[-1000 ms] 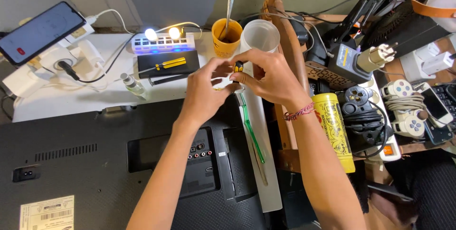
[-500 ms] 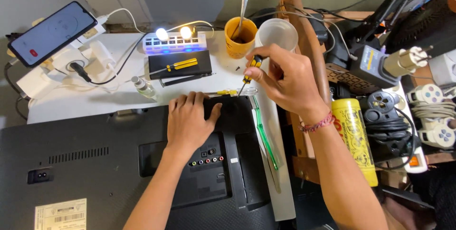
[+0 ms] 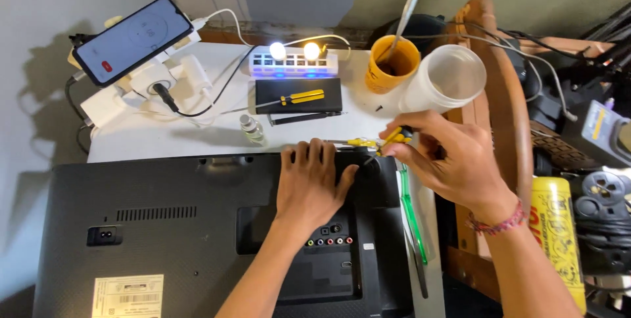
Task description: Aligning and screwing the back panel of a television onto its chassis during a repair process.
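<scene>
Head view: left hand (image 3: 314, 183) lies flat, fingers spread, on the black television back (image 3: 197, 226) — seemingly steadying it. Right hand (image 3: 453, 160), at three o'clock of it, pinches a yellow-handled screwdriver (image 3: 388, 139), tip angled down toward the panel's top edge, by the white tabletop (image 3: 164, 140).

Bare tabletop (image 3: 164, 137) left of small bottle (image 3: 251, 128) — cups (image 3: 444, 78) crowd the right.

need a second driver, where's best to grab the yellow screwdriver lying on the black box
Probably the yellow handle, its thick right end, from above. The screwdriver lies flat across the black box with its thin shaft running off left, and nothing crowds the handle.
</scene>
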